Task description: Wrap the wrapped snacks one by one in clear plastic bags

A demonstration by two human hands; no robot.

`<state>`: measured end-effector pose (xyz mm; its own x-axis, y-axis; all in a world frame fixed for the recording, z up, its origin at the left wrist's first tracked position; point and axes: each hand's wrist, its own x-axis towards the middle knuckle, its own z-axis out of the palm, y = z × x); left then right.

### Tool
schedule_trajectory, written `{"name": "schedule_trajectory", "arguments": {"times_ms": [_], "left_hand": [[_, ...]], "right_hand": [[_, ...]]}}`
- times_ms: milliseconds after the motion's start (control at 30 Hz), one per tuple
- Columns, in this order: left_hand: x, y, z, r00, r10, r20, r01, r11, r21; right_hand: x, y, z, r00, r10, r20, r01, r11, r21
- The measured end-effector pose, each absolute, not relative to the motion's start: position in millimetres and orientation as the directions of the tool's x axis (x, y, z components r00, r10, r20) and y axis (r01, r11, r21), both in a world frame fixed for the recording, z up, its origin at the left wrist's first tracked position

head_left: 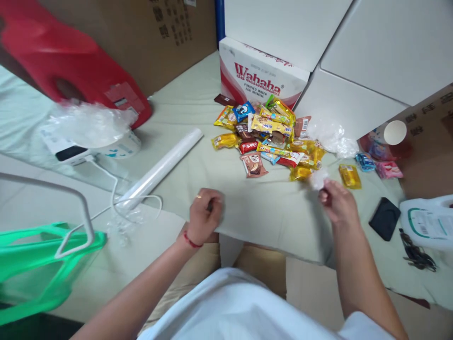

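My right hand (339, 200) pinches a small, whitish, see-through plastic bag (319, 179), blurred by motion, at the right front of a snack pile. My left hand (206, 208) is curled into a fist above the table's front edge; whatever may be inside it is hidden. Heaped ahead of both hands are wrapped snacks (271, 125) in yellow, brown, red and blue packets. A brown-wrapped snack (254, 165) lies at the pile's near side. Right of my right hand is a lone yellow packet (349, 176), with blue (365, 161) and pink packets (389, 169) beyond.
Behind the pile stands a Wahaha carton (262, 75). Crumpled clear bags (334, 137) lie beside the snacks. Leftward are a plastic roll (163, 167), a white cable (115, 189) and a red jug (81, 61). A black wallet-like object (384, 218) and white bottle (430, 222) sit at right.
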<state>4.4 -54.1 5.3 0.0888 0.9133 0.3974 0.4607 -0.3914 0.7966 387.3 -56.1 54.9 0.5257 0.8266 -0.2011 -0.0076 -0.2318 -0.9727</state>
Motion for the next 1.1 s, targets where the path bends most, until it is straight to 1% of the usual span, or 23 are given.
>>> {"name": "schedule_trajectory", "arguments": {"times_ms": [33, 100, 133, 200, 300, 433, 500, 600, 633, 667, 733, 833, 933, 1000, 1033, 1100], "left_hand": [[15.4, -61.3, 11.1, 0.124, 0.932, 0.342, 0.373, -0.363, 0.854], [41.0, -76.1, 21.5, 0.254, 0.935, 0.248, 0.184, -0.299, 0.936], [53.6, -82.5, 25.1, 0.290, 0.935, 0.205, 0.127, -0.250, 0.960], [73.4, -91.4, 28.2, 0.336, 0.931, 0.145, 0.080, -0.181, 0.980], [82.2, -93.8, 24.3, 0.345, 0.936, 0.068, 0.059, -0.094, 0.994], [72.4, -90.7, 18.3, 0.276, 0.954, -0.117, -0.045, 0.134, 0.990], [71.0, -93.5, 19.2, 0.265, 0.955, -0.131, -0.060, 0.152, 0.987], [75.1, -99.7, 21.9, 0.304, 0.952, -0.044, 0.000, 0.046, 0.999], [75.9, -100.3, 22.1, 0.311, 0.950, -0.037, 0.014, 0.035, 0.999], [75.5, -99.7, 21.6, 0.314, 0.948, -0.058, 0.012, 0.057, 0.998], [70.8, -95.1, 19.9, 0.311, 0.939, -0.147, -0.049, 0.170, 0.984], [60.7, -85.6, 19.2, 0.296, 0.918, -0.265, -0.185, 0.327, 0.927], [59.4, -82.7, 22.0, 0.270, 0.916, -0.297, -0.223, 0.360, 0.906], [63.1, -84.5, 23.3, 0.292, 0.911, -0.293, -0.218, 0.361, 0.906], [64.9, -85.5, 23.2, 0.314, 0.904, -0.290, -0.223, 0.367, 0.903], [65.6, -85.8, 21.1, 0.348, 0.886, -0.306, -0.254, 0.404, 0.879]], "right_hand": [[358.9, -73.6, 54.3, 0.445, 0.852, -0.275, -0.114, -0.251, -0.961], [305.7, -102.0, 51.6, 0.331, 0.868, -0.371, -0.247, -0.300, -0.922], [283.5, -112.3, 50.0, 0.290, 0.869, -0.400, -0.284, -0.321, -0.903], [252.2, -124.8, 47.0, 0.239, 0.867, -0.436, -0.320, -0.354, -0.879], [240.5, -129.4, 45.0, 0.241, 0.857, -0.456, -0.353, -0.360, -0.864], [252.4, -130.2, 44.7, 0.273, 0.849, -0.452, -0.406, -0.325, -0.854], [250.1, -132.0, 42.9, 0.283, 0.840, -0.463, -0.414, -0.328, -0.849], [238.1, -133.2, 39.7, 0.278, 0.835, -0.475, -0.402, -0.348, -0.847], [236.0, -132.6, 39.3, 0.265, 0.836, -0.480, -0.395, -0.360, -0.845], [236.4, -131.5, 39.4, 0.249, 0.838, -0.486, -0.389, -0.373, -0.842], [245.1, -128.8, 40.5, 0.230, 0.838, -0.495, -0.384, -0.389, -0.838], [265.7, -128.2, 41.0, 0.270, 0.853, -0.446, -0.355, -0.342, -0.870], [269.6, -133.4, 37.8, 0.341, 0.891, -0.299, -0.226, -0.231, -0.947], [261.7, -136.1, 34.0, 0.323, 0.921, -0.220, -0.123, -0.189, -0.974], [257.5, -136.3, 32.1, 0.299, 0.930, -0.213, -0.089, -0.195, -0.977], [253.4, -134.4, 28.8, 0.258, 0.930, -0.260, -0.081, -0.247, -0.966]]}}
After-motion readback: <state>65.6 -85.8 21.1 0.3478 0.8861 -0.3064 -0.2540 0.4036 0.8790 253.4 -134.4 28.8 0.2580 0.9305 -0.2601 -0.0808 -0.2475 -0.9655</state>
